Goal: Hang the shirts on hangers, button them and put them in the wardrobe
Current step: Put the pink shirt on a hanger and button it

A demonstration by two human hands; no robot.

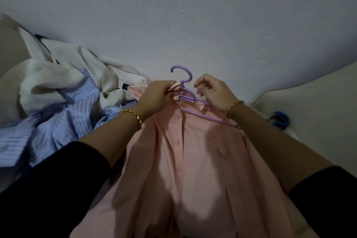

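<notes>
Pink shirt point(193, 160), purple hanger point(204, 116); left fingers point(166, 85) pinch collar point(175, 84), right fingers point(201, 83) curled (grip unclear).

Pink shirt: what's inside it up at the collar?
A purple hanger: its hook and right side show; its left side is covered by the shirt and the left hand.

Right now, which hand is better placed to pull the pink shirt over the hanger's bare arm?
Probably the right hand: it is beside the bare arm of the purple hanger, while the left hand pinches the pink shirt collar.
</notes>
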